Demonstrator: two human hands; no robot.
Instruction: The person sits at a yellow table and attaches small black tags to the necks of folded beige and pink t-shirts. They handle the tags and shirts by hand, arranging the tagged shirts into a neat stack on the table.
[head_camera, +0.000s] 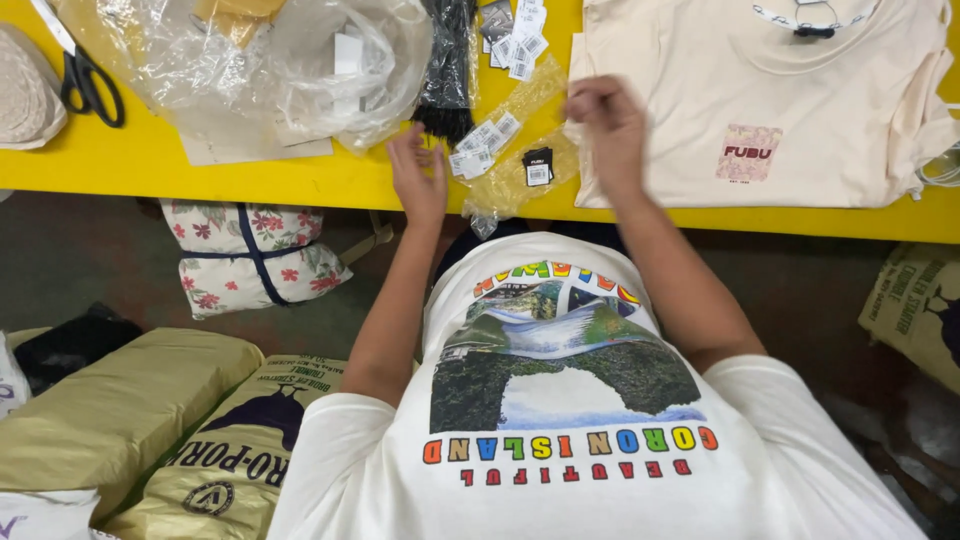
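My left hand (418, 180) hovers with fingers spread over small tags (480, 140) at the yellow surface (150, 165) near edge; right hand (608, 125) fingers curled shut, contents unclear. Better pinch one tag singly, beside cream shirt (760, 100).

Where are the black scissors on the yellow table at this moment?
In the head view the black scissors lie at the far left of the yellow table, between a beige woven piece and the crumpled clear plastic bag.
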